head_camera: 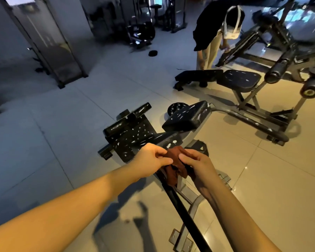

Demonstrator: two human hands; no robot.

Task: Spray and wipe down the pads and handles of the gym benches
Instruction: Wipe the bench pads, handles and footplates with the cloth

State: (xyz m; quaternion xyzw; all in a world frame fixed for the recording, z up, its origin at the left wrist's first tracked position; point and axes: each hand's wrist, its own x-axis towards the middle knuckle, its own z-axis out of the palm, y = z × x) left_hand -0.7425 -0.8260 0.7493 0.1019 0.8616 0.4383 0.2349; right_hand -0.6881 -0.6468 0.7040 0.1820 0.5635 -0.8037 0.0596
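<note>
Both hands close on a bunched rust-brown cloth point(176, 165) over the black bar point(185, 213) of the near bench, the left hand point(152, 160) pinching its upper edge with curled fingers and the right hand point(196, 165) gripping its right side, thumb on top.

A gym: worn padded benches point(238, 80) on a tiled floor point(62, 142), with weight machines point(289, 42) far right.

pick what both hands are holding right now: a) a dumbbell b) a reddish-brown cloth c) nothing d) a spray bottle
b: the left hand and the right hand both pinch a reddish-brown cloth bunched over the black bar of the bench; no bottle is in either hand.
</note>
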